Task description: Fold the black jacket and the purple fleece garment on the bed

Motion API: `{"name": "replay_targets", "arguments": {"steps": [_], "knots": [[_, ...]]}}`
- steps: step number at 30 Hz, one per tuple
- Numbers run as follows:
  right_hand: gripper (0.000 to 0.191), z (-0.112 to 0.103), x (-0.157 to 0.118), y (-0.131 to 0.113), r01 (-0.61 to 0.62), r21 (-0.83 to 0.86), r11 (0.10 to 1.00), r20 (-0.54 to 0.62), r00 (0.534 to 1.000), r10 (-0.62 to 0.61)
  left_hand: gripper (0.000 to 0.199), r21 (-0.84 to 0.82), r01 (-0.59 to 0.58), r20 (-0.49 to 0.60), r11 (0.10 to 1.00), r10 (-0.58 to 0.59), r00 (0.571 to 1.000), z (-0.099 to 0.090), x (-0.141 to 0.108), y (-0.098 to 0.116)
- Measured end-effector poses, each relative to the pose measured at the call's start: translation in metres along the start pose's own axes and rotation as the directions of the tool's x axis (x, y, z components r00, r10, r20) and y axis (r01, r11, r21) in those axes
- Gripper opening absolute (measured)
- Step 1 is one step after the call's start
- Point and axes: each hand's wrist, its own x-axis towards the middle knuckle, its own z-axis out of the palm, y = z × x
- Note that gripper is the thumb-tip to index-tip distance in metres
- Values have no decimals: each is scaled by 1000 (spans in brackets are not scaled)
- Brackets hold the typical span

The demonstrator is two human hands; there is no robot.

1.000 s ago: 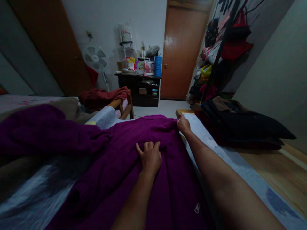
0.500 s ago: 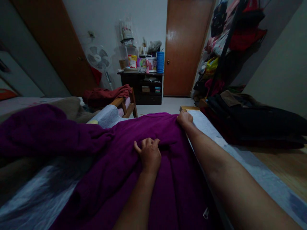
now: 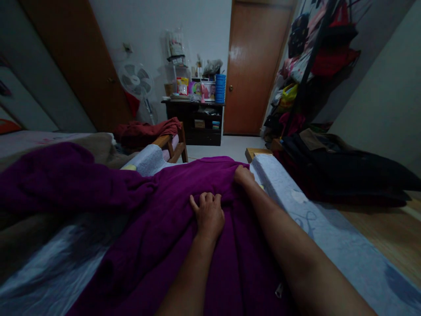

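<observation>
A purple zip-up jacket (image 3: 184, 188) lies spread on the bed, one sleeve (image 3: 66, 180) stretched out to the left. My left hand (image 3: 210, 215) rests on the middle of the cloth, its fingers apart and slightly bent, pressing down beside a fold. Farther out, at the jacket's upper right edge, my right hand (image 3: 244, 175) is closed on the fabric; its fingertips are partly hidden. A metal zipper pull (image 3: 279, 290) shows near the lower right side.
Folded dark clothes (image 3: 345, 166) are stacked on the right, by a wooden surface (image 3: 388, 224). The bed has a pale blue patterned sheet (image 3: 296, 206). Beyond stand a wooden chair (image 3: 179, 147) with reddish cloth, a fan (image 3: 135, 81), a dark cabinet (image 3: 177, 125) and a door (image 3: 256, 70).
My right hand has moved left and slightly nearer, bringing the jacket's right edge inward and uncovering more sheet. My left hand has shifted slightly right.
</observation>
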Motion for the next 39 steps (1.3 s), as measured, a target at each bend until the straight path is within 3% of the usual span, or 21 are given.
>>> {"name": "replay_targets", "arguments": {"steps": [4, 7, 13, 18, 21, 29, 34, 39], "knots": [[70, 27, -18, -6, 23, 11, 1000, -128, 992, -22, 31, 1, -1, -13, 1000, 1, 1000, 1, -1, -1], [74, 37, -14, 0, 69, 30, 997, -131, 989, -64, 29, 6, 5, -13, 1000, -5, 1000, 2, -1, -1], [74, 36, 1, 9, 98, 41, 994, -81, 992, -95, 32, -4, -2, -11, 1000, 2, 1000, 3, -2, -1], [68, 31, -5, 10, 140, 39, 989, -105, 985, -136, 30, -26, -7, -19, 1000, 7, 1000, 1, -2, -1], [60, 27, -15, 13, 173, 42, 984, -61, 983, -171, 30, -50, -5, -21, 999, 4, 1000, -1, -3, 0], [50, 29, -77, 22, 235, 47, 971, -36, 972, -234, 29, -74, -52, -104, 996, 44, 994, 7, -8, -6], [62, 31, -124, 22, 213, 100, 972, -40, 977, -210, 38, -52, -43, -189, 998, 33, 981, 13, -12, -5], [77, 29, -188, 27, 259, 78, 963, 32, 964, -262, 57, 50, -69, -132, 996, 75, 988, 3, -23, -3]]}}
